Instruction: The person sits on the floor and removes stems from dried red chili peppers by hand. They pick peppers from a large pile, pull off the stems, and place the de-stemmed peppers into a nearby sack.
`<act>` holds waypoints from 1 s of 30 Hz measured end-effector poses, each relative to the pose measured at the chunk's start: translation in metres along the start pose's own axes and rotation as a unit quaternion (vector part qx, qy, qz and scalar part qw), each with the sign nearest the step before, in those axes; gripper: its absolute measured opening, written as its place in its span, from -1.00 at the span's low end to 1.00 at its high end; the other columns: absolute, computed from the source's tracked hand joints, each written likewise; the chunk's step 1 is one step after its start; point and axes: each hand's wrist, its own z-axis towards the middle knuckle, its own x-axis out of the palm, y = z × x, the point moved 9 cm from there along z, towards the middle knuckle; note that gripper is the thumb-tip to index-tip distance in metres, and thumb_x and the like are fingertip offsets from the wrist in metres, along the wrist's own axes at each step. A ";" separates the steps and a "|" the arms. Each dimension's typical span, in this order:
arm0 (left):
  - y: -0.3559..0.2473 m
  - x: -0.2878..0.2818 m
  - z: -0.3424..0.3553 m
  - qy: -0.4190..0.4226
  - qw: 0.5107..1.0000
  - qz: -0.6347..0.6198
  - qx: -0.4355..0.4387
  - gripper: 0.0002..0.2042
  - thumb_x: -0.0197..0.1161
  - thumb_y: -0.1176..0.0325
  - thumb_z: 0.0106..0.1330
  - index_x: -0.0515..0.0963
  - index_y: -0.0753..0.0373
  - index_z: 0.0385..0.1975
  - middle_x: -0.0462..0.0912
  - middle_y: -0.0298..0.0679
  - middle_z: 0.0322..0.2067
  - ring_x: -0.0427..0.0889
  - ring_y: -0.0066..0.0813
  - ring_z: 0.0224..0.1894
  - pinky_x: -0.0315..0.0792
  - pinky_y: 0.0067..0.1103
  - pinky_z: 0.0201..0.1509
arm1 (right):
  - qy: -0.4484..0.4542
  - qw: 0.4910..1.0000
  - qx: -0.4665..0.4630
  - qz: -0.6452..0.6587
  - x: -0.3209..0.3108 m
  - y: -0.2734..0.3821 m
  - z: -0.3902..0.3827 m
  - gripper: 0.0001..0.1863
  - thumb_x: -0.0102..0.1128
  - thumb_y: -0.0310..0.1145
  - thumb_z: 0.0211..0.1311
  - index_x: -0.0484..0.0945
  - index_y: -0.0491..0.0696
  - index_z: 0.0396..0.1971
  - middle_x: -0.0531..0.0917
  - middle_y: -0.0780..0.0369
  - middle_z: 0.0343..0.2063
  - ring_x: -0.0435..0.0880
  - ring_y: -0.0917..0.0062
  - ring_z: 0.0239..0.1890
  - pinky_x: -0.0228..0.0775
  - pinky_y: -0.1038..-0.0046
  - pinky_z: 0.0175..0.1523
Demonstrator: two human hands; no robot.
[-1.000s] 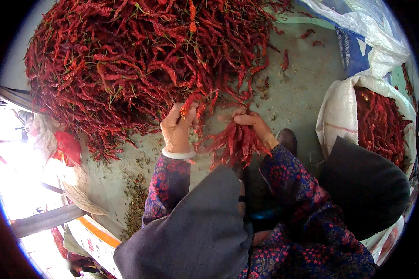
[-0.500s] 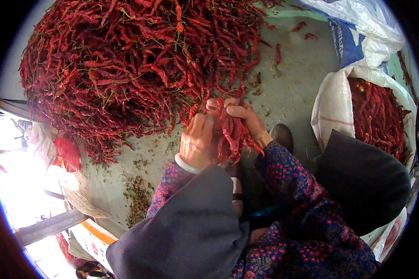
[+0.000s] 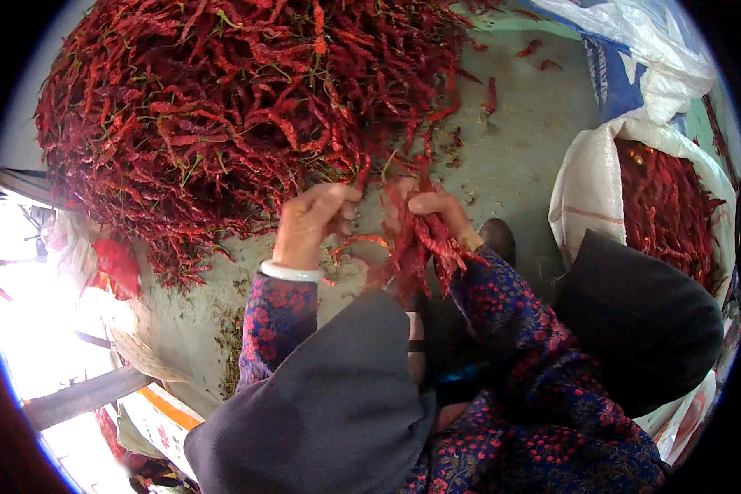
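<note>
Dried red chillies form a big pile (image 3: 214, 115) on the pale green-grey floor. My left hand (image 3: 309, 222) is at the pile's lower edge, thumb and fingers pinched at a single red chilli (image 3: 361, 174). To its right my right hand (image 3: 445, 218) grips a loose bunch of chillies (image 3: 412, 255) that hangs below its fingers, partly blurred. An orange-red chilli (image 3: 358, 243) sticks out from the bunch's left side, under my left fingers.
At the right an open white woven sack (image 3: 584, 198) holds chillies, with blue-and-white plastic sacking (image 3: 609, 86) behind it. A red bag (image 3: 117, 263) and a grey bar (image 3: 82, 395) are at the left. Dry debris (image 3: 230, 370) lies on the floor.
My left hand came in against the bunch half a second ago and has since drawn back up and left to the pile's edge. My right hand still holds the bunch.
</note>
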 end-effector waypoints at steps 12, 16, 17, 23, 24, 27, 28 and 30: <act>0.001 0.018 -0.011 0.033 0.986 0.138 0.089 -0.91 0.18 0.47 0.06 0.47 0.33 -0.45 0.48 -0.34 -0.60 0.38 -0.72 -0.63 0.26 -0.76 -0.60 | -0.085 0.958 0.120 -0.245 -0.009 -0.018 -0.003 -0.70 0.20 -0.47 -0.19 0.51 -0.18 -0.33 0.57 0.26 -0.47 0.52 0.63 -0.44 0.34 0.62 -0.26; -0.001 0.012 -0.031 -0.007 0.951 0.264 0.163 -0.93 0.16 0.49 0.01 0.47 0.33 -0.52 0.48 -0.28 -0.62 0.43 -0.59 -0.62 0.29 -0.68 -0.58 | -0.093 0.915 0.155 -0.360 -0.014 -0.032 -0.004 -0.79 0.24 -0.48 -0.24 0.55 -0.18 -0.48 0.57 0.29 -0.55 0.50 0.66 -0.52 0.33 0.62 -0.35; -0.001 0.012 -0.036 -0.021 0.934 0.299 0.193 -0.95 0.15 0.51 -0.01 0.47 0.33 -0.54 0.48 -0.25 -0.62 0.46 -0.52 -0.61 0.32 -0.65 -0.56 | -0.095 0.913 0.156 -0.364 -0.015 -0.037 -0.005 -0.81 0.24 -0.49 -0.25 0.55 -0.18 -0.51 0.57 0.30 -0.58 0.49 0.66 -0.54 0.32 0.62 -0.37; 0.017 0.000 -0.048 -0.110 0.923 0.280 0.238 -0.95 0.18 0.51 0.02 0.47 0.32 -0.53 0.44 -0.24 -0.68 0.36 -0.58 -0.66 0.24 -0.65 -0.60 | -0.139 0.905 0.151 -0.372 -0.009 -0.048 -0.008 -0.87 0.19 -0.51 -0.28 0.54 -0.17 -0.59 0.52 0.34 -0.68 0.45 0.70 -0.61 0.27 0.62 -0.50; 0.018 -0.001 -0.048 -0.116 0.926 0.285 0.220 -0.96 0.17 0.50 0.03 0.48 0.31 -0.53 0.44 -0.24 -0.68 0.35 -0.59 -0.68 0.22 -0.65 -0.63 | -0.145 0.906 0.152 -0.367 -0.007 -0.048 -0.009 -0.88 0.19 -0.50 -0.28 0.53 -0.16 -0.61 0.51 0.35 -0.70 0.44 0.71 -0.62 0.27 0.61 -0.51; 0.052 -0.013 -0.040 -0.082 0.997 0.003 0.006 -0.94 0.13 0.47 0.06 0.45 0.29 -0.59 0.42 -0.25 -0.69 0.29 -0.62 -0.72 0.13 -0.68 -0.71 | -0.128 0.863 0.099 -0.479 -0.002 -0.041 -0.007 -0.90 0.20 -0.47 -0.27 0.52 -0.13 -0.64 0.50 0.37 -0.72 0.43 0.71 -0.63 0.25 0.56 -0.54; 0.071 -0.010 -0.041 -0.058 0.983 -0.144 -0.095 -0.92 0.12 0.46 0.07 0.43 0.28 -0.62 0.41 -0.26 -0.69 0.27 -0.64 -0.73 0.09 -0.69 -0.73 | -0.095 0.825 0.056 -0.554 0.009 -0.036 -0.003 -0.90 0.20 -0.46 -0.26 0.51 -0.12 -0.64 0.50 0.38 -0.73 0.43 0.71 -0.63 0.25 0.55 -0.54; 0.085 -0.006 -0.045 -0.036 0.946 -0.288 -0.143 -0.86 0.09 0.45 0.08 0.37 0.26 -0.68 0.36 -0.28 -0.71 0.24 -0.65 -0.74 0.04 -0.72 -0.74 | -0.024 0.727 -0.032 -0.685 0.039 -0.028 0.001 -0.90 0.20 -0.44 -0.23 0.51 -0.11 -0.64 0.50 0.38 -0.74 0.44 0.69 -0.63 0.25 0.52 -0.54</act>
